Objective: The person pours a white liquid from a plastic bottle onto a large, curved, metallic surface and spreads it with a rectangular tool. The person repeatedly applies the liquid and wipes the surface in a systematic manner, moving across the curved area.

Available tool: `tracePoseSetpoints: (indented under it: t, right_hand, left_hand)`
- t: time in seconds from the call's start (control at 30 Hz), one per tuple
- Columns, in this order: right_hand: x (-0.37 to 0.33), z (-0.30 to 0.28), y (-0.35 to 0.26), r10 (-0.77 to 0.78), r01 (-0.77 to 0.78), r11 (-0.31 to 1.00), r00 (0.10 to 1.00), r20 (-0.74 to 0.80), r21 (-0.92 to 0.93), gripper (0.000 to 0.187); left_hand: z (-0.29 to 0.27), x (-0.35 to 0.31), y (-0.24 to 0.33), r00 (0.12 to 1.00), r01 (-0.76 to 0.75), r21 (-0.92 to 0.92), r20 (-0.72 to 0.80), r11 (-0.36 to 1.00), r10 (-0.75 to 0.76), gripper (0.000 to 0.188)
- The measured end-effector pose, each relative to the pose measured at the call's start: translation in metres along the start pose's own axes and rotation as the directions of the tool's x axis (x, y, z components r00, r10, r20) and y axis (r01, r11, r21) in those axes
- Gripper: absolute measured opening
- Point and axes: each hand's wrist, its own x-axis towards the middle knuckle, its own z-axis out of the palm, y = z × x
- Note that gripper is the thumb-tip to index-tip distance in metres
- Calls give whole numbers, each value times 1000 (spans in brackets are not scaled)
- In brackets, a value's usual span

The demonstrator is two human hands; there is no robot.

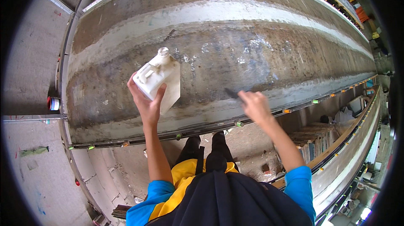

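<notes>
A white plastic jug (165,78) with a moulded handle and a short neck is gripped in my left hand (147,102), thumb on the near side. It is held tilted above the long worktable (126,64). Whether its neck is capped I cannot tell. My right hand (255,107) is closed around a dark, flat-looking tool (231,93), pointing left over the table's near edge. Motion blurs this tool, so its exact kind is unclear. Brown stains, pale grey bands and white smears cover the tabletop.
Green and orange clips (239,123) line the table's near edge. A can (53,103) stands by its left end. At the right, below the edge, are stacked boards (315,142) and a second long table (345,171). Rubble lies on the floor (256,142) by my feet.
</notes>
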Motion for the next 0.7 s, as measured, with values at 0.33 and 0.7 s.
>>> tracePoseSetpoints:
  t: [0.33, 0.7]
  right_hand:
    - [40, 3, -94, 233, -234, 972, 968, -88, 2, 29]
    - [30, 6, -103, 89, -87, 992, 996, -10, 93, 36]
  left_hand:
    - [-16, 5, -7, 996, 2, -21, 86, 1000, 0, 70]
    - [-23, 26, -8, 996, -35, 23, 85, 999, 33, 68]
